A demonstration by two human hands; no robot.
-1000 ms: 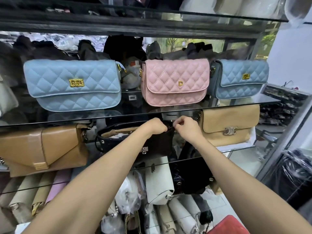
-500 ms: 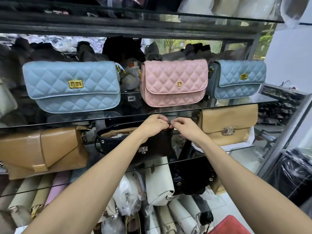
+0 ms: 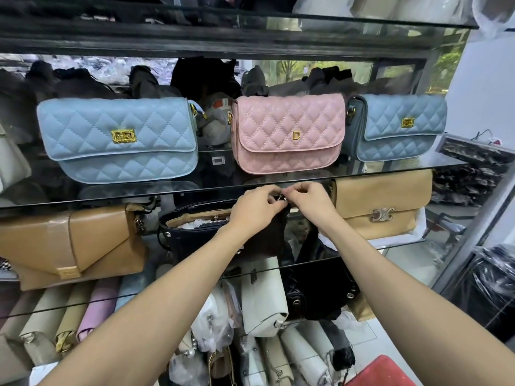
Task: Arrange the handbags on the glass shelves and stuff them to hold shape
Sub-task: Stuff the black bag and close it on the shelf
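A black handbag (image 3: 195, 238) stands on the middle glass shelf (image 3: 404, 241), its top unzipped, with white paper stuffing showing inside. My left hand (image 3: 257, 208) grips the bag's upper right corner. My right hand (image 3: 312, 200) meets it there, and the fingers of both pinch a small metal zipper pull between them. On the upper glass shelf (image 3: 83, 199) stand a light blue quilted bag (image 3: 117, 139), a pink quilted bag (image 3: 288, 133) and a smaller blue quilted bag (image 3: 398, 126).
A tan flap bag (image 3: 69, 246) sits left of the black one and a beige bag (image 3: 381, 201) on white paper to its right. Below lie several rolled and wrapped bags (image 3: 262, 302). Dark bagged goods fill the back. A red object (image 3: 381, 371) shows at the bottom right.
My two hands have drawn together at the black bag's right corner, closing the gap between them. The bags on the shelves have stayed put.
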